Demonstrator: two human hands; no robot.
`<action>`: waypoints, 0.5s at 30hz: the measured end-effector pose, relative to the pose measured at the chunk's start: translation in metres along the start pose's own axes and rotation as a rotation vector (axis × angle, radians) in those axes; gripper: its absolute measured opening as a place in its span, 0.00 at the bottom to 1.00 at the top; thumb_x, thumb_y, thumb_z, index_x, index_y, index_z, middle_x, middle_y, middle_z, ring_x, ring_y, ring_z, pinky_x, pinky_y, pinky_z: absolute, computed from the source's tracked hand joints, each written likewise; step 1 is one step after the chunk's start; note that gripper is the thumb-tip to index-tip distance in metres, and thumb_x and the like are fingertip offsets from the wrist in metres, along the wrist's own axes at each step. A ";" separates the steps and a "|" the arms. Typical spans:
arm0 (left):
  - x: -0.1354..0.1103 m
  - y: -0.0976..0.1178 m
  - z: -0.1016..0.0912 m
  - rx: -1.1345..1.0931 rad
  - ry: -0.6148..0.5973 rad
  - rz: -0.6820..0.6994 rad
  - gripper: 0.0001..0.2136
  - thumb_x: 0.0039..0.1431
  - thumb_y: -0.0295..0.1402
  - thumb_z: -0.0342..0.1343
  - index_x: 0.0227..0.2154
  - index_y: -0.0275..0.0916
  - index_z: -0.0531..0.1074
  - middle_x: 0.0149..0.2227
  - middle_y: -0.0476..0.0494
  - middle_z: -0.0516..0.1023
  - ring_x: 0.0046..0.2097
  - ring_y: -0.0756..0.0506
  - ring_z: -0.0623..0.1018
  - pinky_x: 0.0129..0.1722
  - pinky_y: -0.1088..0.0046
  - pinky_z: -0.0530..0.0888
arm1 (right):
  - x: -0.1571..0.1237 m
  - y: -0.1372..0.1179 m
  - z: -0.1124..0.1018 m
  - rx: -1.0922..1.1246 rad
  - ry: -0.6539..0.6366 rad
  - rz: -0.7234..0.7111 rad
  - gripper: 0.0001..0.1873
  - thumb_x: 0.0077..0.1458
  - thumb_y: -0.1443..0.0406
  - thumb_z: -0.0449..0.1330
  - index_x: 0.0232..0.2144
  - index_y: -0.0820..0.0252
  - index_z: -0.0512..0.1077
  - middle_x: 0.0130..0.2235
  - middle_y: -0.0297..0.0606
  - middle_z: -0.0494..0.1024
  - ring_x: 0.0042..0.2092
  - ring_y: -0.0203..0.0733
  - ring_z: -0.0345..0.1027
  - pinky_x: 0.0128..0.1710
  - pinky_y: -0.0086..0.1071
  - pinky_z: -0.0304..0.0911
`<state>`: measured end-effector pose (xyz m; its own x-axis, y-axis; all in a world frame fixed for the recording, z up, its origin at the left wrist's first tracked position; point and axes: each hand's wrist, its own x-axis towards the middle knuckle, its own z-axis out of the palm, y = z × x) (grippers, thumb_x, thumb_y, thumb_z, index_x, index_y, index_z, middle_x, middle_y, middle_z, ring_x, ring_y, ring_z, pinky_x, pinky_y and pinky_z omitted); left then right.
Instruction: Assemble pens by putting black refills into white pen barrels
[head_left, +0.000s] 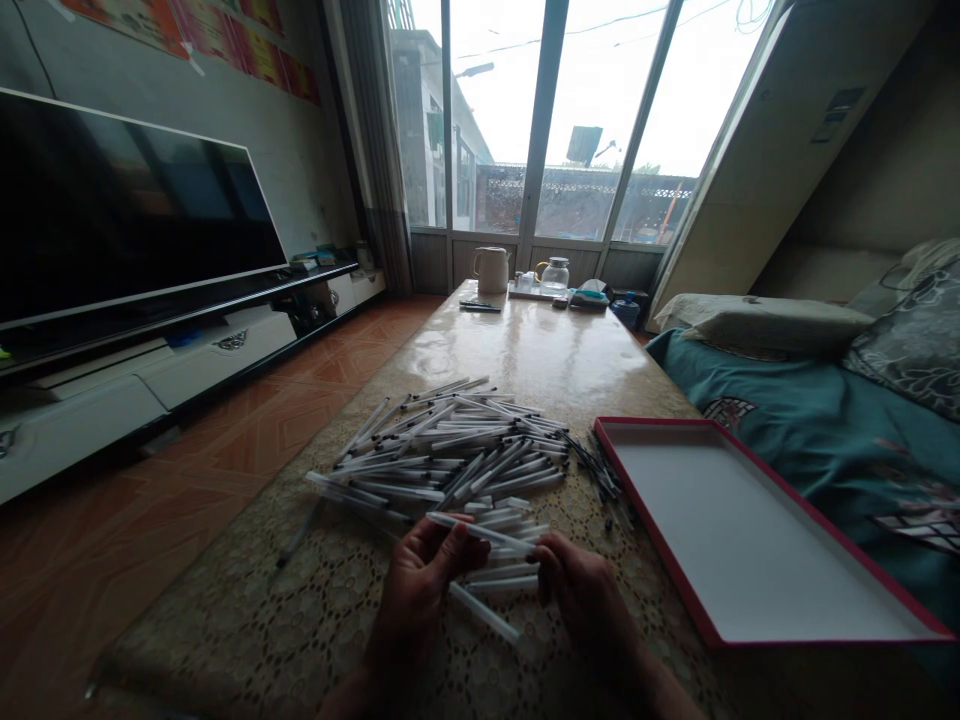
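Observation:
Between my two hands is a white pen barrel (495, 534), held nearly level above the table. My left hand (424, 570) pinches its left part between thumb and fingers. At its right end, my right hand (581, 580) has its fingertips closed on it; what else those fingers hold, if anything, is hidden. Under and just beyond the hands lie several white barrels (504, 582), with one loose barrel (486, 612) slanting nearer to me. Farther off spreads a big heap of white pens with dark ends (450, 440). Thin dark pieces, perhaps refills (596, 465), lie to its right.
A shallow pink-rimmed box lid (660, 535) lies at the right of the patterned table (240, 610). A single dark-tipped piece (296, 535) is at the left. A kettle (492, 270), a glass pot (555, 275) and a tissue pack (590, 293) stand at the far end.

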<state>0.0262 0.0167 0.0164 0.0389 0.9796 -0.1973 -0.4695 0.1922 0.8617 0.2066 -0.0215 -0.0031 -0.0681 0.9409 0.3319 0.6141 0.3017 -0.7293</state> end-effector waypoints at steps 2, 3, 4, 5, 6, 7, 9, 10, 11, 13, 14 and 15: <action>0.001 0.000 -0.001 -0.012 0.009 -0.001 0.15 0.37 0.38 0.70 0.27 0.33 0.76 0.22 0.46 0.79 0.25 0.48 0.79 0.27 0.75 0.77 | -0.001 0.002 0.001 0.045 0.018 0.006 0.16 0.63 0.60 0.46 0.27 0.58 0.66 0.21 0.30 0.68 0.23 0.33 0.63 0.26 0.24 0.56; 0.001 0.000 -0.001 -0.020 0.016 -0.001 0.15 0.37 0.37 0.70 0.27 0.33 0.76 0.22 0.46 0.79 0.25 0.48 0.79 0.28 0.76 0.77 | -0.001 0.002 0.001 0.086 0.025 0.009 0.14 0.63 0.60 0.47 0.29 0.58 0.66 0.22 0.30 0.69 0.23 0.33 0.63 0.26 0.24 0.57; 0.002 0.000 -0.002 -0.034 0.027 0.003 0.15 0.37 0.37 0.70 0.27 0.33 0.76 0.22 0.46 0.80 0.26 0.48 0.79 0.28 0.76 0.77 | -0.001 0.002 0.001 0.133 0.030 0.013 0.12 0.62 0.61 0.48 0.31 0.59 0.67 0.23 0.30 0.69 0.23 0.33 0.63 0.25 0.24 0.57; 0.002 0.000 -0.002 -0.048 0.036 0.005 0.15 0.37 0.36 0.70 0.28 0.33 0.76 0.23 0.46 0.80 0.26 0.48 0.79 0.27 0.77 0.77 | -0.001 0.001 0.000 0.180 0.035 0.022 0.10 0.62 0.61 0.49 0.32 0.59 0.66 0.24 0.30 0.70 0.22 0.32 0.63 0.25 0.24 0.58; 0.003 0.000 -0.003 -0.062 0.042 0.006 0.15 0.37 0.36 0.70 0.28 0.34 0.77 0.23 0.45 0.80 0.26 0.48 0.79 0.27 0.77 0.77 | -0.001 0.000 -0.001 0.219 0.044 0.035 0.09 0.61 0.62 0.50 0.33 0.59 0.66 0.25 0.30 0.71 0.22 0.32 0.63 0.25 0.24 0.58; 0.003 0.000 -0.003 -0.072 0.045 0.005 0.15 0.37 0.36 0.70 0.28 0.34 0.77 0.23 0.45 0.80 0.26 0.48 0.79 0.27 0.77 0.77 | -0.001 -0.002 -0.001 0.246 0.058 0.049 0.07 0.61 0.62 0.51 0.34 0.59 0.66 0.26 0.31 0.71 0.22 0.32 0.63 0.25 0.24 0.59; 0.003 -0.001 -0.003 -0.077 0.039 -0.001 0.15 0.37 0.36 0.70 0.28 0.33 0.76 0.23 0.45 0.80 0.26 0.48 0.79 0.27 0.77 0.77 | -0.001 -0.005 -0.002 0.257 0.084 0.064 0.06 0.59 0.63 0.52 0.35 0.59 0.66 0.27 0.32 0.71 0.23 0.33 0.64 0.25 0.25 0.60; 0.003 -0.001 -0.002 -0.076 0.036 -0.002 0.15 0.37 0.36 0.70 0.27 0.33 0.76 0.23 0.45 0.80 0.26 0.48 0.79 0.27 0.76 0.77 | -0.001 -0.007 -0.002 0.244 0.090 0.064 0.06 0.58 0.63 0.53 0.35 0.59 0.67 0.27 0.32 0.71 0.24 0.33 0.64 0.26 0.25 0.61; 0.003 -0.002 -0.001 -0.072 0.034 0.001 0.15 0.38 0.36 0.70 0.27 0.33 0.76 0.22 0.45 0.80 0.26 0.48 0.79 0.27 0.76 0.77 | -0.001 -0.008 -0.002 0.223 0.091 0.059 0.06 0.58 0.63 0.53 0.35 0.59 0.67 0.28 0.32 0.71 0.25 0.34 0.64 0.27 0.26 0.61; 0.002 -0.002 0.000 -0.068 0.028 0.003 0.14 0.38 0.36 0.70 0.27 0.32 0.76 0.21 0.45 0.80 0.25 0.48 0.79 0.27 0.76 0.77 | 0.000 -0.009 -0.001 0.177 0.085 0.046 0.06 0.57 0.63 0.53 0.33 0.59 0.68 0.27 0.33 0.71 0.26 0.34 0.63 0.27 0.26 0.60; 0.002 -0.001 0.000 -0.070 0.027 0.000 0.14 0.38 0.36 0.70 0.27 0.32 0.76 0.21 0.45 0.80 0.25 0.48 0.79 0.26 0.77 0.77 | 0.000 -0.009 -0.002 0.158 0.091 0.044 0.06 0.57 0.63 0.53 0.32 0.60 0.68 0.27 0.33 0.70 0.26 0.35 0.63 0.28 0.26 0.60; 0.002 0.000 -0.001 -0.079 0.033 0.001 0.14 0.38 0.35 0.70 0.27 0.32 0.76 0.22 0.45 0.80 0.25 0.48 0.79 0.27 0.77 0.77 | 0.001 -0.008 -0.004 0.144 0.106 0.050 0.07 0.57 0.63 0.53 0.31 0.60 0.67 0.26 0.32 0.70 0.26 0.35 0.62 0.27 0.26 0.60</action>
<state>0.0255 0.0184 0.0161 0.0096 0.9770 -0.2130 -0.5381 0.1846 0.8224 0.2047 -0.0237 0.0052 0.0474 0.9360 0.3488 0.4951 0.2812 -0.8221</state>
